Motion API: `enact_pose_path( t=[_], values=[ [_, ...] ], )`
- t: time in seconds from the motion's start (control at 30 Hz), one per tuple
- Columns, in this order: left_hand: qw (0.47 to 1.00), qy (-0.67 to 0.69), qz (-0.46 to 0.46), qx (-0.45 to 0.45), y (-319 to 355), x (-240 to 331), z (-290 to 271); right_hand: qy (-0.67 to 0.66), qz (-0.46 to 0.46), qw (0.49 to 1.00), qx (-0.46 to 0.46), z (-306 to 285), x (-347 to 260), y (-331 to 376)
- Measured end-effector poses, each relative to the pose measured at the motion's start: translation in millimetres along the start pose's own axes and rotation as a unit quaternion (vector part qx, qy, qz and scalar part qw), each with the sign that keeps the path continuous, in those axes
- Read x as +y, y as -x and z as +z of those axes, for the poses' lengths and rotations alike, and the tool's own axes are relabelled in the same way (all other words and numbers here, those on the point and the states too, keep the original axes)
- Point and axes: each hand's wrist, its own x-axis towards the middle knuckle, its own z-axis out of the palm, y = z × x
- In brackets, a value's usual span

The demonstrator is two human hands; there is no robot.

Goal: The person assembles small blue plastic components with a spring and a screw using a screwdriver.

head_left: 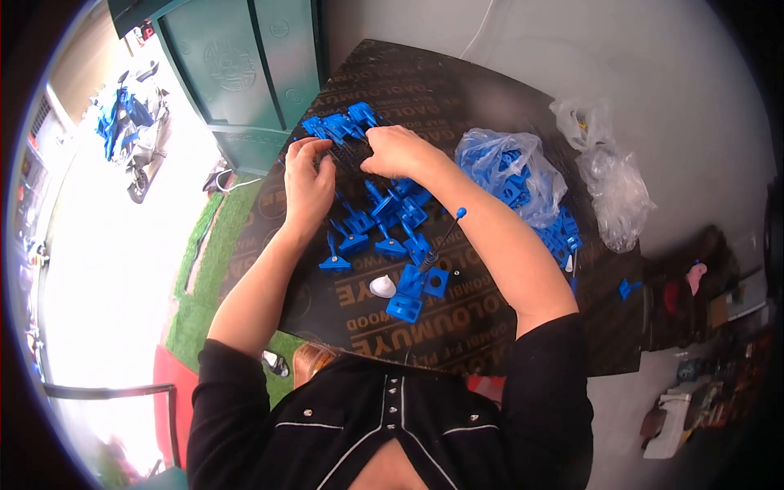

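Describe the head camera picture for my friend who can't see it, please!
A person's left hand and right hand are close together beside blue parts on a dark table. A clear bag holding more blue pieces lies to the right.

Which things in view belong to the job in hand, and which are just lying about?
Apparently in the job:
- blue plastic parts by both hands
- blue pieces nearer the person
- clear bag of blue parts

Apparently lying about:
- crumpled plastic
- motorcycle
- pink object
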Motion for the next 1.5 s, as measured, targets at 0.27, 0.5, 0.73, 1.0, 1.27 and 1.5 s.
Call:
enact_pose_path(
  t=[0.27,0.5,0.73,1.0,1.27,1.5],
  values=[
    [1.0,-0.004,0.009,-0.013,0,-1,-1,-0.033,-0.055,0.994,0.085,-19,32,40],
    [0.999,0.046,-0.006,0.022,-15,-4,-14,-0.111,-0.115,0.969,0.189,-16,61,135],
    [0.997,0.061,-0.026,-0.029,-8,39,-51,-0.136,-0.084,0.979,0.125,12,48,215],
    [0.985,-0.004,0.122,-0.121,79,87,-76,-0.098,-0.126,0.975,0.157,74,-4,246],
    [0.98,-0.017,0.125,-0.156,120,108,-68,-0.026,-0.141,0.968,0.206,101,-25,234],
    [0.986,0.007,0.112,-0.123,128,110,-69,-0.063,-0.146,0.959,0.236,96,-19,250]
  ],
)
